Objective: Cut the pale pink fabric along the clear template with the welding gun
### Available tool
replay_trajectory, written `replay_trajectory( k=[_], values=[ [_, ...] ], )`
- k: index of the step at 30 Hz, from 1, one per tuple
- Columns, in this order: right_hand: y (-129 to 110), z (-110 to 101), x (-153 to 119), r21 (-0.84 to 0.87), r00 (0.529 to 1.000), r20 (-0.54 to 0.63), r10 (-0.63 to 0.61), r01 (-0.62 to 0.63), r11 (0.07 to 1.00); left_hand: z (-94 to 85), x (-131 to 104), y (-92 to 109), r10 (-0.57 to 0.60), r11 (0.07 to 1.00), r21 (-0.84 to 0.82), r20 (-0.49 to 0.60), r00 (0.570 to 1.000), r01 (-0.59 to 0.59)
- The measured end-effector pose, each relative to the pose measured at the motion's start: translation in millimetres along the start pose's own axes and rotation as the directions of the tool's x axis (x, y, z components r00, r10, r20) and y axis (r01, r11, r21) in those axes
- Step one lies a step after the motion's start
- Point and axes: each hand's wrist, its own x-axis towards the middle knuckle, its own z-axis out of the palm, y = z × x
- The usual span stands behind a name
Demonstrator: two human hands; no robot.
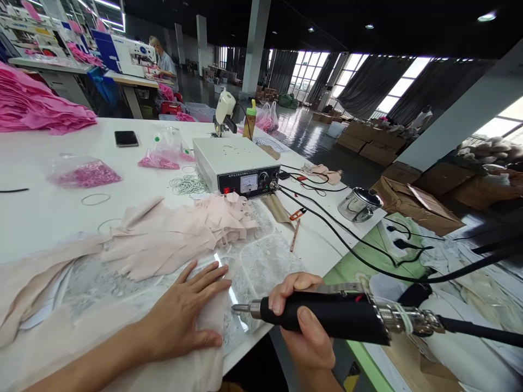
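Note:
My left hand (180, 316) lies flat with its fingers spread on a pale pink fabric piece (210, 313), over a clear patterned sheet (261, 261). In my right hand (304, 326) is a black handheld tool (330, 316), its pointed metal tip facing left, close to the fabric's right edge. A cable leaves the tool's back end on the right. Beyond my left hand lies a pile of cut pale pink fabric (163, 234). Behind the pile stands a white control box (235, 158) with a dial and a red switch.
Bags of pink pieces (87, 171), a phone (126, 138), rubber bands (188, 184), orange snips (298, 214) and a glass jar (359, 204) rest on the white table. Black cables (339, 234) cross its right side. A person (165, 62) sits at a sewing machine far back.

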Motion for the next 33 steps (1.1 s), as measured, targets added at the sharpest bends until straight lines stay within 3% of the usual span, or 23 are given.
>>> replay_trajectory(
  k=[3, 7, 12, 16, 21, 25, 28, 31, 33],
  values=[
    [0, -3, 0, -0.023, 1.0, -0.013, -0.015, 0.014, 1.0, -7.0, -1, 7, -0.066, 0.998, -0.018, -0.034, 0.997, 0.065],
    [2, -13, 2, -0.058, 0.996, -0.079, -0.044, 0.04, 0.998, -21.7, -11, 13, -0.162, 0.987, -0.032, -0.16, 0.974, 0.159],
    [6, -27, 8, -0.095, 0.966, -0.252, -0.049, 0.026, 0.995, -35.3, -51, 7, -0.302, 0.953, -0.071, -0.192, 0.934, 0.294],
    [9, -41, 10, -0.053, 0.903, -0.43, -0.01, -0.015, 0.998, -42.6, -81, 7, -0.387, 0.922, -0.09, -0.198, 0.9, 0.377],
    [12, -66, 5, 0.001, 0.877, -0.462, 0.131, -0.147, 0.989, -45.5, -77, 16, -0.327, 0.945, -0.081, -0.155, 0.932, 0.318],
    [7, -70, 1, -0.061, 0.851, -0.502, 0.156, -0.215, 0.975, -42.1, -56, 30, -0.163, 0.984, -0.085, -0.08, 0.983, 0.156],
    [3, -72, -3, -0.093, 0.824, -0.532, 0.194, -0.284, 0.954, -39.8, -52, 39, -0.06, 0.996, -0.06, -0.003, 0.998, 0.059],
    [3, -82, -20, -0.143, 0.827, -0.496, 0.266, -0.379, 0.914, -38.0, -60, 36, -0.048, 0.998, -0.05, -0.02, 0.999, 0.047],
    [5, -88, -40, -0.198, 0.817, -0.468, 0.335, -0.467, 0.862, -36.3, -67, 30, -0.106, 0.992, -0.076, -0.064, 0.992, 0.101]
  ],
)
